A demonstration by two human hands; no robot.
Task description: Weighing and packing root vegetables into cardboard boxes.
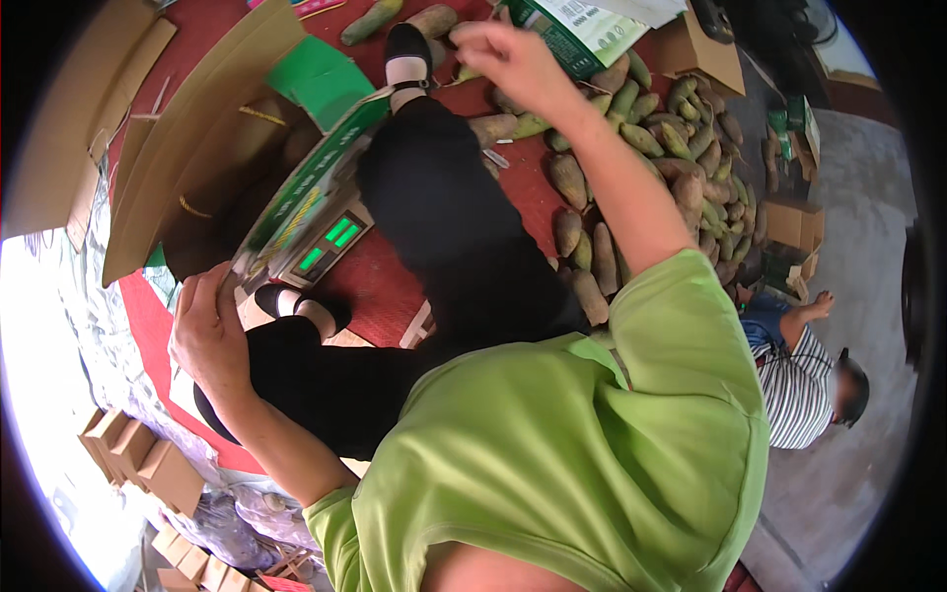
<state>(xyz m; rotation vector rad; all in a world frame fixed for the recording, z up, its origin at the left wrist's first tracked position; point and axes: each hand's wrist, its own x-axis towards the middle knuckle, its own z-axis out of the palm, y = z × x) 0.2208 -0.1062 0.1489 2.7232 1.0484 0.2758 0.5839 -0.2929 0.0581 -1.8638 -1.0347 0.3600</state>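
My left hand (pixel 210 335) has its fingers over the near edge of an open cardboard box (pixel 271 222) with green printed sides. Beside that edge, a scale (pixel 321 242) shows a lit green display, and the box seems to rest on it. The inside of the box is dark and its contents cannot be made out. Stretched far forward, my right hand (pixel 513 64) has loosely bent fingers, slightly blurred, with nothing visible in them. It hovers close to a long green and brownish radish (pixel 431 22) and a green and white carton (pixel 582 35).
A big heap of radishes (pixel 691 138) covers the red floor mat (pixel 395 296) at the right. Cardboard cartons (pixel 792 225) stand beyond it, near a seated person in a striped shirt (pixel 801 400). More brown boxes (pixel 138 454) are stacked at the lower left.
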